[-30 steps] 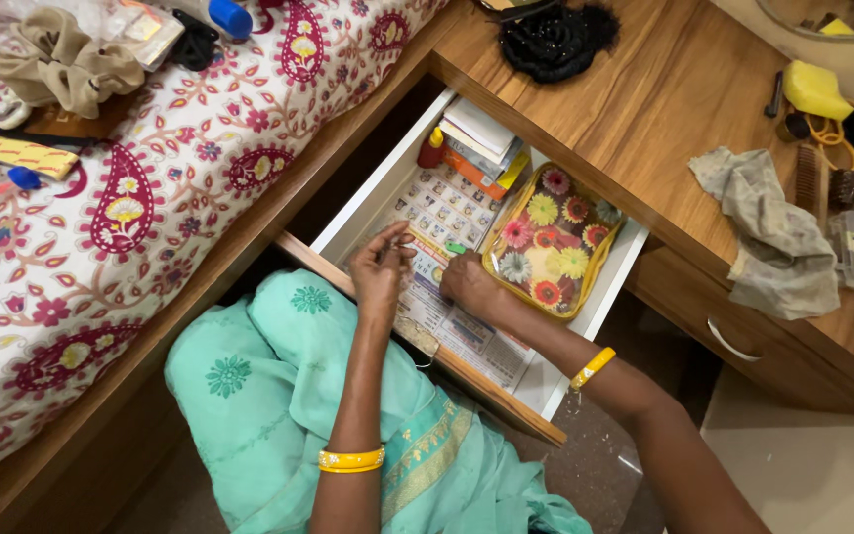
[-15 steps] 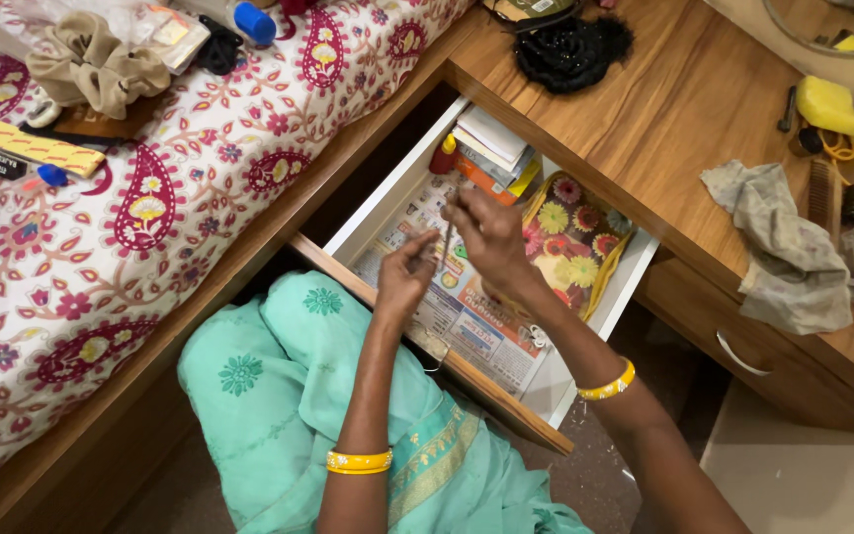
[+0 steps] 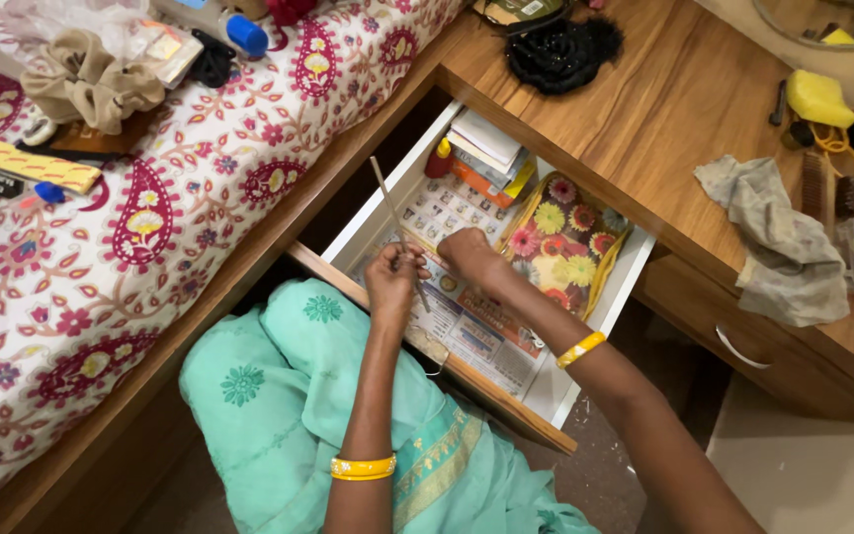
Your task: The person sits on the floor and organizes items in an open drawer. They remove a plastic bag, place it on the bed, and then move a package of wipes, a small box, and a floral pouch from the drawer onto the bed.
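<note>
The left hand (image 3: 394,280) pinches a thin stick (image 3: 395,225) near its lower end, so most of its length angles up and away over the open drawer (image 3: 605,297), clear of what lies inside. The right hand (image 3: 469,259) rests, fingers curled, on the printed paper (image 3: 467,331) lining the drawer, just beside the stick's lower end; whether it grips anything I cannot tell. A flowered pouch (image 3: 565,242) lies against the drawer's right wall (under the counter (image 3: 664,109) edge).
</note>
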